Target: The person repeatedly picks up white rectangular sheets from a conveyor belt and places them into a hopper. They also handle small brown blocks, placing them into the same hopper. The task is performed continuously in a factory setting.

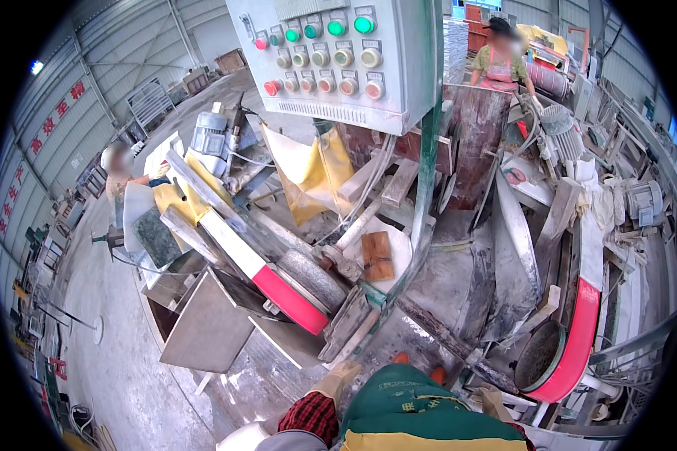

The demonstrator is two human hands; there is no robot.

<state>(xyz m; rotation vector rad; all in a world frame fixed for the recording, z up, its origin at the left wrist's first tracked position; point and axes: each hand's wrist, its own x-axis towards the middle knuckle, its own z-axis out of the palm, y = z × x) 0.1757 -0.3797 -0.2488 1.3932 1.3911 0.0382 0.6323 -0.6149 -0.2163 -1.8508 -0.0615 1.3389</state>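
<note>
My left hand, in a beige glove below a red-and-black checked cuff, hangs at the lower middle beside my green apron. It is nearest to the lower end of a worn machine frame; whether they touch I cannot tell. My right hand, also in a beige glove, is partly hidden behind the apron's right side, near a dirty beam. The fingers of both hands are too unclear to read. Ahead of me stands a grey control box with several green, red and pale buttons. A brown wooden block lies below it.
Red-and-white belt guards flank me on machines left and right. Grey slabs lean at the left. One person works at the far left, another at the back right. A motor sits beyond the left machine.
</note>
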